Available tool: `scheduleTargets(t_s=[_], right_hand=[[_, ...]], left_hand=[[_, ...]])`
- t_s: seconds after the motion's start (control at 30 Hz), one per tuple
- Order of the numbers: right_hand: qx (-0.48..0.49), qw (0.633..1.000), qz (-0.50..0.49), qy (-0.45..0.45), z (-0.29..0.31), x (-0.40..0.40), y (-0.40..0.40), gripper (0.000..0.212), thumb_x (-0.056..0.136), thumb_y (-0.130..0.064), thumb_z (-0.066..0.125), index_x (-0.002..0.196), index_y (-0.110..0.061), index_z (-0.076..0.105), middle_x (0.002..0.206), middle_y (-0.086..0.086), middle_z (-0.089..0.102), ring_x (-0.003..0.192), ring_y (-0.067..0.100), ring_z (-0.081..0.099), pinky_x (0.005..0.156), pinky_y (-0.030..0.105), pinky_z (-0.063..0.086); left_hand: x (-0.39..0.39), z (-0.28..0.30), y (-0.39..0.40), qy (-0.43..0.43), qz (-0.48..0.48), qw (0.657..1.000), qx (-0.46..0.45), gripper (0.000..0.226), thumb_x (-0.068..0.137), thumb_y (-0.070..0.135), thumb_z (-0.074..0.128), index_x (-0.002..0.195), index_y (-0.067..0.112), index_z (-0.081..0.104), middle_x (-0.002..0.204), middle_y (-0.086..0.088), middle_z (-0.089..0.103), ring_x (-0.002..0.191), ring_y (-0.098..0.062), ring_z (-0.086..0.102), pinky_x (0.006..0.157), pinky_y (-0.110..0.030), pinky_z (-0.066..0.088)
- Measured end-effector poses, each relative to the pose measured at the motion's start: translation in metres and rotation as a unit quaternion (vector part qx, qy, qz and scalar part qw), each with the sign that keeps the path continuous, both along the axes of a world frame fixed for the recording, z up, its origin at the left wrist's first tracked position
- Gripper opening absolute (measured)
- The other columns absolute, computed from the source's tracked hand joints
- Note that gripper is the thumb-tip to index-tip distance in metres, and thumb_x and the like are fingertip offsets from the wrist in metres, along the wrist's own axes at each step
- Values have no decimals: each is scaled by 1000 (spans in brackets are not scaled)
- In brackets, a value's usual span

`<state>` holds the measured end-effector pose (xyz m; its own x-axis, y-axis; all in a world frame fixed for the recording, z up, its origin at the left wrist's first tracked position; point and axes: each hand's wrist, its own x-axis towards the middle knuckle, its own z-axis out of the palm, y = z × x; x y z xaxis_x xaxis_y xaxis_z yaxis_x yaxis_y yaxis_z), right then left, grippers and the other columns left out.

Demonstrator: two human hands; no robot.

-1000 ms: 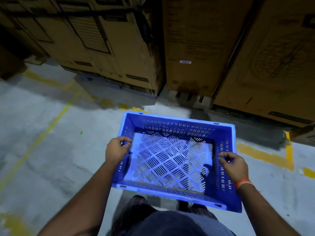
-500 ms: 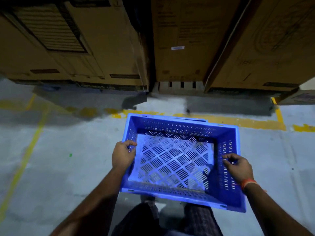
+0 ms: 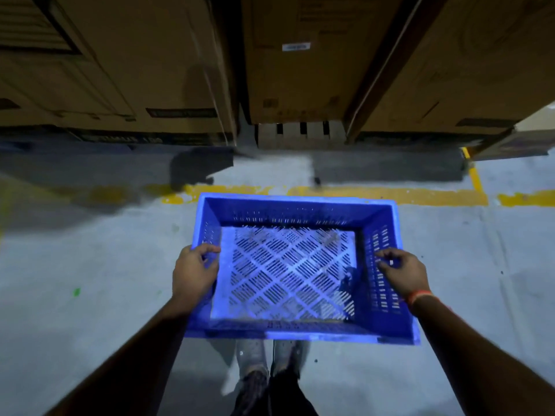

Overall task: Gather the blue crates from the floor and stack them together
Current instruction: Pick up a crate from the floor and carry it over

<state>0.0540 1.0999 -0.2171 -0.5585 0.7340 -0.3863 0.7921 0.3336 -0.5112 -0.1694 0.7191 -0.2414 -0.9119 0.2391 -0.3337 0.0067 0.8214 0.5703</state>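
One blue crate (image 3: 297, 210) with slotted walls and a lattice bottom is held level in front of me, above the concrete floor. My left hand (image 3: 193, 273) grips its left rim, fingers curled over the edge. My right hand (image 3: 404, 273), with an orange band at the wrist, holds the right wall, fingers hooked inside. The crate is empty. No other blue crate is in view.
Tall cardboard boxes (image 3: 300, 61) stand in a row just ahead, on pallets. A worn yellow line (image 3: 387, 195) runs across the floor (image 3: 90, 265) before them. My feet (image 3: 270, 358) show below the crate.
The view has swung so the boxes now face me squarely and closer. The crate stays in both hands, now level and square to the yellow line.
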Motion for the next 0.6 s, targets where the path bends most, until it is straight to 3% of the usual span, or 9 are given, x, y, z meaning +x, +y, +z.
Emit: scheduleTargets(t_s=[0.17, 0.23, 0.33, 0.43, 0.6], right_hand=[[52, 998, 40, -1, -21, -46, 50, 15, 78, -12, 74, 91, -21, 75, 86, 4, 72, 72, 22, 64, 74, 24, 40], [61, 996, 57, -22, -37, -57, 66, 18, 78, -14, 75, 94, -21, 75, 94, 11, 70, 74, 27, 64, 76, 26, 42], [58, 993, 69, -78, -62, -62, 79, 27, 77, -20, 77, 103, -22, 75, 108, 20, 58, 90, 37, 64, 91, 33, 46], [89, 991, 75, -70, -73, -61, 82, 23, 76, -20, 76, 99, -27, 75, 99, 19, 60, 88, 37, 62, 90, 36, 48], [96, 990, 91, -42, -81, -56, 91, 15, 76, -20, 73, 88, -29, 75, 88, 13, 69, 81, 31, 63, 82, 34, 50]], left_hand=[[-32, -29, 32, 29, -12, 999, 24, 30, 78, 18, 72, 106, 30, 70, 90, -8, 59, 68, -10, 56, 78, -32, 50], [-40, -41, 44, 25, -28, 999, 18, 39, 77, 16, 71, 114, 26, 67, 97, -10, 58, 69, -8, 53, 81, -35, 51], [-42, -53, 58, 32, -35, 999, -24, 50, 76, 17, 71, 124, 25, 62, 116, -10, 50, 76, -27, 61, 82, -38, 53], [-41, -56, 64, 50, -32, 997, -56, 47, 76, 23, 71, 121, 32, 60, 119, -6, 47, 79, -31, 64, 79, -39, 54], [-39, -57, 61, 60, -25, 996, -53, 40, 75, 26, 71, 112, 36, 60, 114, 0, 47, 69, -19, 62, 75, -36, 55]])
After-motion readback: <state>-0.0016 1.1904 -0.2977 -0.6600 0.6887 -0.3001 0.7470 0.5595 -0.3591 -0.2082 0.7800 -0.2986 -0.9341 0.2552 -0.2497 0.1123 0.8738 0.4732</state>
